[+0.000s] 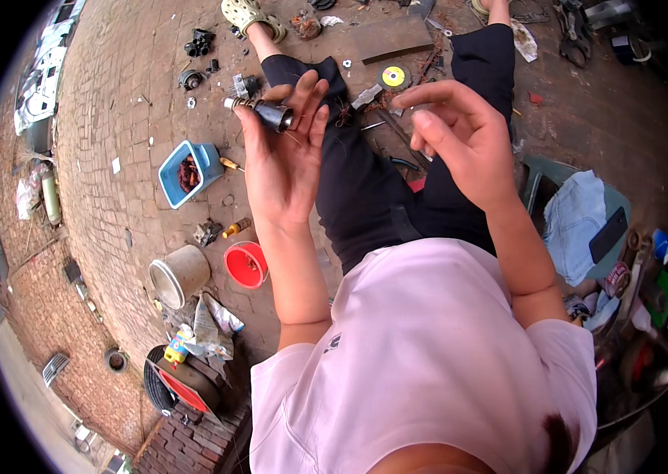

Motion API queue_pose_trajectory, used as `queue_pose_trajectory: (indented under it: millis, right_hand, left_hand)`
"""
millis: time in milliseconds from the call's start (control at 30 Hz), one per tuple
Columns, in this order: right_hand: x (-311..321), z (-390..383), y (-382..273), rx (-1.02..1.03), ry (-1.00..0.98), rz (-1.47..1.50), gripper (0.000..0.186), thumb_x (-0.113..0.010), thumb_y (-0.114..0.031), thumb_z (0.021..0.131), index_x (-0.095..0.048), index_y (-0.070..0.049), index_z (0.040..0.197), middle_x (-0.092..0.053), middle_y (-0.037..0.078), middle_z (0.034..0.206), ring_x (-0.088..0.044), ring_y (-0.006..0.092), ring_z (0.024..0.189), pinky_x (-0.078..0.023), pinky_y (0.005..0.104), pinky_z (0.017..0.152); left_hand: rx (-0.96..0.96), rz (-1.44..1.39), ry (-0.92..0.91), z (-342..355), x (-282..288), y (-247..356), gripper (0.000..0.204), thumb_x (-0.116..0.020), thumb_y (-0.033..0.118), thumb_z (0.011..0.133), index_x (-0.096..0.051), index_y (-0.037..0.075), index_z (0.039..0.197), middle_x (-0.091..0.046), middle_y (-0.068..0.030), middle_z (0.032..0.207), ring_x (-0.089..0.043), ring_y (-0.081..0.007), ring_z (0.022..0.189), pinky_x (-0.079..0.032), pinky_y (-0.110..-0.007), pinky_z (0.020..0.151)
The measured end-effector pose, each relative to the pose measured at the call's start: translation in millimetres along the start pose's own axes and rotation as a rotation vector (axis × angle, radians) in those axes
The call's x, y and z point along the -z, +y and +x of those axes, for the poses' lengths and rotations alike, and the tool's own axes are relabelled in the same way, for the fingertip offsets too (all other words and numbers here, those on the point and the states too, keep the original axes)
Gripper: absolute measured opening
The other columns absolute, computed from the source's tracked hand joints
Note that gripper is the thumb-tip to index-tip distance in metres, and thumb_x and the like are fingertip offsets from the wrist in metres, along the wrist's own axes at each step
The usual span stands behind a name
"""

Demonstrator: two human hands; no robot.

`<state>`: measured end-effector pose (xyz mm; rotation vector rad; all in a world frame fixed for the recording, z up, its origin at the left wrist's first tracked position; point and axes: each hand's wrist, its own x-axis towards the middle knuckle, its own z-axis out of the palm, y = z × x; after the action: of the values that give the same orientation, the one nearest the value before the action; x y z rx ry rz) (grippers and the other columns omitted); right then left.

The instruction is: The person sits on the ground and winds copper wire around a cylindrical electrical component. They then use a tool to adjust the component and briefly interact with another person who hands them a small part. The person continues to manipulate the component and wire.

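My left hand (pixel 285 170) is raised palm up, with its thumb and fingers around a small motor armature (pixel 274 116). The armature is a dark cylinder with copper-coloured winding near one end and a pale tip; thin loose strands show beside it. To the right, apart from it, my right hand (pixel 464 142) hangs in the air over my lap. Its index finger reaches left and the thumb and other fingers curl together. Whatever they may pinch is too small to make out.
On the brick ground at left are a blue basin (pixel 211 162) with reddish-brown pieces, a red bucket (pixel 245 265) and a whitish bucket (pixel 184 272). A yellow disc (pixel 393 77), a metal block (pixel 393 38) and tools lie between my legs. At right, a phone (pixel 607 235) rests on blue cloth (pixel 575 217).
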<state>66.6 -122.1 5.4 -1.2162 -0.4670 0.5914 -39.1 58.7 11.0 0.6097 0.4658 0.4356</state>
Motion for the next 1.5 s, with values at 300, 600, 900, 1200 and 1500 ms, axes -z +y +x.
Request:
queue_pose_trajectory:
  millis: [300,600,900,1200,1500]
  right_hand:
    - [-78.7,-3.7,20.7,-0.178,-0.224,0.202,0.011,-0.058,-0.003,0.086,-0.061,0.003,0.094,-0.061,0.004,0.079,-0.057,0.0047,0.066,-0.044,0.0208,0.054]
    - [-64.6,2.0,16.4,-0.205,-0.31,-0.018,0.014,-0.046,0.0,0.081,-0.06,0.003,0.083,-0.057,0.002,0.076,-0.049,0.0056,0.07,-0.042,0.0224,0.066]
    - [-70.5,-4.6,12.7,-0.087,-0.236,-0.185,0.006,-0.053,0.001,0.078,-0.058,0.002,0.081,-0.053,0.002,0.064,-0.046,0.0075,0.06,-0.04,0.0245,0.055]
    - [-59.3,-11.3,20.4,-0.112,-0.318,-0.177,0.006,-0.05,0.001,0.08,-0.054,0.002,0.076,-0.053,0.003,0.065,-0.047,0.0073,0.061,-0.04,0.0242,0.055]
    - [7.2,-9.8,-7.3,-0.238,-0.385,-0.183,0.01,-0.041,0.003,0.075,-0.049,0.001,0.07,-0.047,0.0,0.064,-0.041,0.0058,0.06,-0.034,0.0228,0.054]
  left_hand:
    - [-0.111,0.133,0.019,-16.0,-10.4,-3.5,0.052,-0.035,0.05,0.098,-0.051,0.005,0.117,-0.053,-0.0196,0.128,-0.046,-0.0316,0.124,-0.038,-0.038,0.102]
    - [-0.016,-0.044,-0.018,-17.0,-1.6,-17.0,0.05,-0.036,0.046,0.099,-0.055,0.0,0.105,-0.058,-0.0243,0.118,-0.047,-0.033,0.123,-0.035,-0.043,0.106]
    - [0.156,-0.357,0.072,-18.5,-6.5,-15.0,0.045,-0.039,0.042,0.099,-0.055,0.0,0.095,-0.062,-0.021,0.111,-0.047,-0.0328,0.123,-0.034,-0.042,0.109]
    - [0.106,-0.433,0.223,-6.9,2.1,19.2,0.043,-0.04,0.034,0.1,-0.056,-0.006,0.095,-0.068,-0.014,0.097,-0.053,-0.0313,0.119,-0.045,-0.042,0.102]
    - [-0.106,0.062,0.234,26.4,40.2,28.0,0.046,-0.037,0.038,0.1,-0.048,-0.004,0.088,-0.061,-0.0295,0.104,-0.057,-0.0389,0.111,-0.047,-0.043,0.1]
